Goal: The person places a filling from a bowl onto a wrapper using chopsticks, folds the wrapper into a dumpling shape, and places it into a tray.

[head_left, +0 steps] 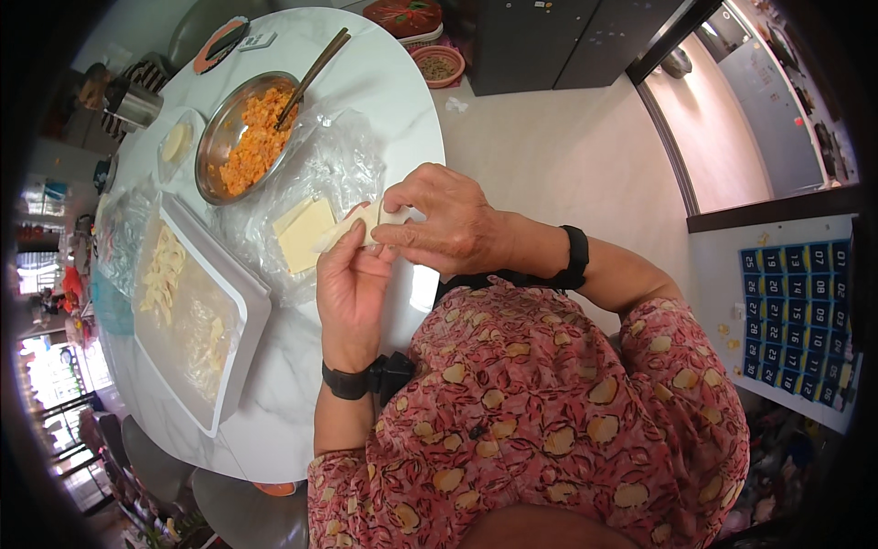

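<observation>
The left hand (350,285) and right hand (448,220) are both gripping a pale dough wrapper (368,218) between their fingertips, above the table (402,110), near the wrapper stack (307,236); they are apparently folding it; the next move is probably calling for pinching its edges without tearing.

This looks like the dining area of a home: grey chairs (245,514) stand beside a round marbled table (398,91), which bears a steel bowl (214,151) of orange chopped food (256,139). To the table's right are pale flooring (558,151), dark cabinet doors (549,50) and a doorway (704,137).
</observation>
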`<state>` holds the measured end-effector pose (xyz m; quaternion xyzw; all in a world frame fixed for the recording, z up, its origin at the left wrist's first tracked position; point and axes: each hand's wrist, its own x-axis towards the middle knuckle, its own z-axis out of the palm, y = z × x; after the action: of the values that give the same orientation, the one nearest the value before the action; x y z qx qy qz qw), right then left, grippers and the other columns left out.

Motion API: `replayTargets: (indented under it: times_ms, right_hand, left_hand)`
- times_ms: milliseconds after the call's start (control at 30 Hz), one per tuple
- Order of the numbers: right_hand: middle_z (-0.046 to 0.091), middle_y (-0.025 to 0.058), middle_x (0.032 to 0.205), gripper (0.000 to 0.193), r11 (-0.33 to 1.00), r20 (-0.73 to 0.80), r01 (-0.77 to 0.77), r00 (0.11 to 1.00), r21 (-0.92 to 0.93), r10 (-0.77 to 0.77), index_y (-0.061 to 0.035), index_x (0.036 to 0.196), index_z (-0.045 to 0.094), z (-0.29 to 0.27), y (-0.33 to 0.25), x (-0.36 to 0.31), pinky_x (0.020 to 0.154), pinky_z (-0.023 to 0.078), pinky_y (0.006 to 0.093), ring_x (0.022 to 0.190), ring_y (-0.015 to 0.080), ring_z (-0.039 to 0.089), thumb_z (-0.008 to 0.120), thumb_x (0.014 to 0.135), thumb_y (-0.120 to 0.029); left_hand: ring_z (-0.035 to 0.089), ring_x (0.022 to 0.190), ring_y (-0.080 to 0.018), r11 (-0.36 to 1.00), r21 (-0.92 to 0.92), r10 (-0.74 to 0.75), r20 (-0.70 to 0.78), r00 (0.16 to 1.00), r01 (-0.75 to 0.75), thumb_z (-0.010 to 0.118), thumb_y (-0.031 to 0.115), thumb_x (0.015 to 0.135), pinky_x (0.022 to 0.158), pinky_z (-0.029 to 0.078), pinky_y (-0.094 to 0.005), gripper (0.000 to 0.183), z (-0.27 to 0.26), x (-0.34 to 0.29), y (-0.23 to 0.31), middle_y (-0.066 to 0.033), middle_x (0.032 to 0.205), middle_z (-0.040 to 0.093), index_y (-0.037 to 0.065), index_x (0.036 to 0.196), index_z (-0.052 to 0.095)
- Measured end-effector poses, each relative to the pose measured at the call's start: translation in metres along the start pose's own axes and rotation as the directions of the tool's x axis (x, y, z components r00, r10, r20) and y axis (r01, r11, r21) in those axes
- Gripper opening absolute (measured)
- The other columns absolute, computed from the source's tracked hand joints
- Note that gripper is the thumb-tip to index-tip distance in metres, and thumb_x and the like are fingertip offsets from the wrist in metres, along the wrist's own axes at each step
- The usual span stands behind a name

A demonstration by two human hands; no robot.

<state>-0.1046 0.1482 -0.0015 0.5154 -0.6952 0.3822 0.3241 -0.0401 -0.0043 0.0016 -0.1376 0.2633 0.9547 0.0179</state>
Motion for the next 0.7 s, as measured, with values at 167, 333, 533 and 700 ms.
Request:
replayTargets:
  times_ms: [167,333,533,700]
  right_hand:
    - [0.053,0.0042,0.086,0.026,1.000,0.019,0.000,1.000,0.012,0.000,-0.0099,0.084,0.063,0.003,-0.005,0.002,0.058,0.042,0.0288,0.071,0.0201,0.051,0.069,0.059,-0.011]
    - [0.053,0.0031,0.079,0.022,0.993,-0.014,0.084,0.996,-0.078,-0.085,-0.0081,0.078,0.062,0.008,0.002,-0.004,0.056,0.040,0.0292,0.068,0.0198,0.050,0.067,0.056,-0.009]
    - [0.050,0.0050,0.072,0.010,0.976,0.023,-0.216,0.976,0.036,0.215,-0.0078,0.062,0.054,0.005,-0.011,-0.003,0.054,0.040,0.0308,0.065,0.0209,0.049,0.064,0.061,-0.008]
    - [0.051,0.0065,0.070,0.008,0.865,0.019,-0.457,0.886,0.206,0.463,-0.0063,0.062,0.055,0.010,-0.010,-0.003,0.054,0.041,0.0320,0.064,0.0227,0.050,0.063,0.062,-0.007]
  left_hand:
    - [0.054,0.102,-0.0243,0.998,-0.047,-0.037,0.036,0.999,0.039,0.049,0.002,0.087,0.093,0.043,-0.0390,0.025,-0.006,0.000,0.001,-0.0144,0.109,0.055,-0.006,0.110,0.048]
    - [0.055,0.101,-0.0242,1.000,0.028,0.002,-0.021,1.000,-0.001,0.049,0.002,0.087,0.092,0.044,-0.0373,0.026,-0.002,-0.001,-0.002,-0.0146,0.109,0.055,-0.006,0.111,0.048]
    - [0.055,0.097,-0.0209,0.974,0.212,0.086,-0.011,0.996,-0.082,0.051,0.004,0.088,0.085,0.047,-0.0326,0.029,0.002,-0.009,-0.004,-0.0144,0.104,0.055,-0.008,0.114,0.047]
    - [0.056,0.093,-0.0194,0.941,0.299,0.165,0.006,0.986,-0.159,0.055,0.003,0.086,0.080,0.049,-0.0293,0.031,0.000,-0.008,-0.008,-0.0138,0.103,0.056,-0.008,0.114,0.048]
